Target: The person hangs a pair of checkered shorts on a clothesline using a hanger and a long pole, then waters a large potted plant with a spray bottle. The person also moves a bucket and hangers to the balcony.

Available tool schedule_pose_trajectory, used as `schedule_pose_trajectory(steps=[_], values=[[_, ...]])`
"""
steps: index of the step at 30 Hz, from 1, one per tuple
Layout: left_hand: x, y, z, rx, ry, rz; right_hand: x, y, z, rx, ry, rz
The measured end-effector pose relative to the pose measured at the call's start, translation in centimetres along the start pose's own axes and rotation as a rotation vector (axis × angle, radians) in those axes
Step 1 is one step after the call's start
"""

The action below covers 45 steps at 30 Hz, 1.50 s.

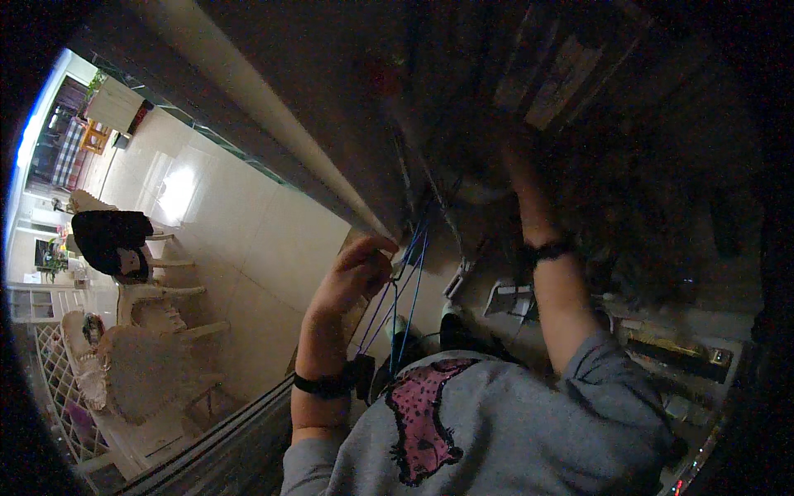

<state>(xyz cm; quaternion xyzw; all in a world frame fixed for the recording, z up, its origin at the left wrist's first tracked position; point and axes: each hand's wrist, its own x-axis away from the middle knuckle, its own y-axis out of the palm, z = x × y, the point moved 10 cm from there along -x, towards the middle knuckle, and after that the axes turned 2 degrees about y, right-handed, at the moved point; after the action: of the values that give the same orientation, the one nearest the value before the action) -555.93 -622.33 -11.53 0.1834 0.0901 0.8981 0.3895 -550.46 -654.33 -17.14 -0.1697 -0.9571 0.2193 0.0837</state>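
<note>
My left hand (366, 266) is at the lower end of a long pale bar or panel edge (298, 142), its fingers curled by that edge; whether it grips it I cannot tell. Close beside that hand hang thin blue and purple cords (412, 291) with a small hook. My right arm reaches up into a dark space, where my right hand (518, 139) is blurred and in deep shadow; what it touches is hidden. Both forearms wear black bands. Dim strands or straps (434, 186) hang between the two arms.
Left of the pale edge lies a lit room with a tiled floor (248, 242), chairs with pale covers (142, 366) and a black garment (111, 239) over one. At lower right stands a shelf (682, 353) with items. A metal-framed object (508, 301) is near my feet.
</note>
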Motion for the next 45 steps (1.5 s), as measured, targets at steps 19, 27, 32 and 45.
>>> schedule_pose_trajectory(steps=[19,27,32,45], values=[[9.8,-11.2,3.0,-0.27,0.008,0.078,23.7,35.8,-10.6,-0.969,0.384,-0.784],[11.4,-15.7,3.0,-0.174,0.098,0.42,21.1,36.8,-7.7,-0.812,0.749,-0.671],[10.4,-16.0,3.3,-0.255,0.207,0.467,19.4,27.1,-7.2,-0.012,0.15,-0.527],[6.9,-13.1,2.8,-0.368,0.062,0.42,11.0,-3.6,-14.9,-0.604,-0.156,0.178]])
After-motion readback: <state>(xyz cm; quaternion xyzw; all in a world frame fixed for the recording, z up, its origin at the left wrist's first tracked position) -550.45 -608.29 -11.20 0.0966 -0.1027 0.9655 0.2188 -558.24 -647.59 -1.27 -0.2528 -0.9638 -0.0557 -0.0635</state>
